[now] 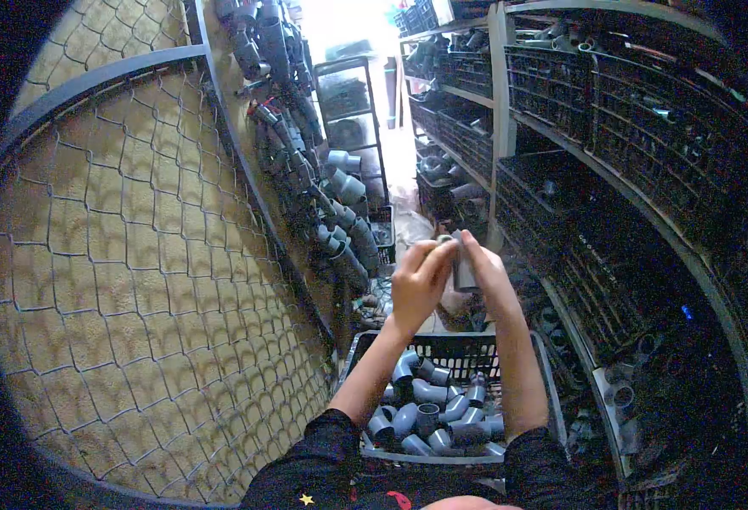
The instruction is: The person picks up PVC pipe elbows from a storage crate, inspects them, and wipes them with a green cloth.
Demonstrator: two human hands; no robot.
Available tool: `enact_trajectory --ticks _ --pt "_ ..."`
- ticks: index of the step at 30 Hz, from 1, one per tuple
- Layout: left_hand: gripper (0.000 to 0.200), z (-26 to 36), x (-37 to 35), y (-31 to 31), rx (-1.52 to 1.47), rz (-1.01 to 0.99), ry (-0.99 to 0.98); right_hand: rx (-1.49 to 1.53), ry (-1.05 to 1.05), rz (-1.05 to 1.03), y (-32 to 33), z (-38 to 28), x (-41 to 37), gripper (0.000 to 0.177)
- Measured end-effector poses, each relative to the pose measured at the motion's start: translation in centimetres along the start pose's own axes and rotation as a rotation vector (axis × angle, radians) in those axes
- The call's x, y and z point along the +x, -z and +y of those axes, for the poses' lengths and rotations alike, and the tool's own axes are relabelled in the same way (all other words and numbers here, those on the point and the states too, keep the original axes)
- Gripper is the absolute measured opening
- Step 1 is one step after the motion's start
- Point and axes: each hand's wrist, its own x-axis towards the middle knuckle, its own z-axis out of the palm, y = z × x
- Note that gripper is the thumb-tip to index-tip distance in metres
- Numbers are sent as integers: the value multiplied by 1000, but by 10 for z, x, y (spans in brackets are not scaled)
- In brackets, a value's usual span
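Both hands are raised together in front of me, above a black crate (357, 353). A grey plastic pipe fitting (465, 276) stands between them. My right hand (487, 274) is closed on it from the right, fingers pointing up. My left hand (419, 285) has its fingers bent and pressed together at the fitting's upper left side. A small pale bit shows at the left fingertips, too small to name. Below, the crate holds several grey pipe elbows (429, 391) and other short fittings, lying loose in a heap.
On the left runs a chain-link mesh panel (136, 255) in a metal frame. Beyond it, grey fittings (344, 187) are stacked along the wall. Shelves with black crates (552, 85) of fittings line the right. A metal rack (344, 102) stands at the bright far end.
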Motion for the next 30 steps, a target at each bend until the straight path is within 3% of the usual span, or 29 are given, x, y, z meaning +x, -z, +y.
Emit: enact_trajectory --ticks 3,6,10,16,19,23,27,30 --pt "30 -2 5 2 -24 78 63 15 -8 -38 -6 -2 -1 53" --pt "28 -2 3 1 -71 -71 13 148 -55 -11 -6 -7 -9 52" --pt "27 -1 3 4 -363 -356 58 307 -72 24 6 8 4 47" --pt "28 -8 7 7 -526 -444 39 430 -104 -33 13 9 9 42" --pt "29 0 8 9 -67 -161 -54 434 -136 -53 3 3 3 45" --pt "30 -1 8 12 148 42 -50 315 -149 -133 -6 5 -2 53" --pt "25 3 13 19 65 37 61 326 -164 -182 -12 -5 -12 51" --pt "25 1 12 14 0 -40 -17 457 -190 -124 -8 1 -3 49"
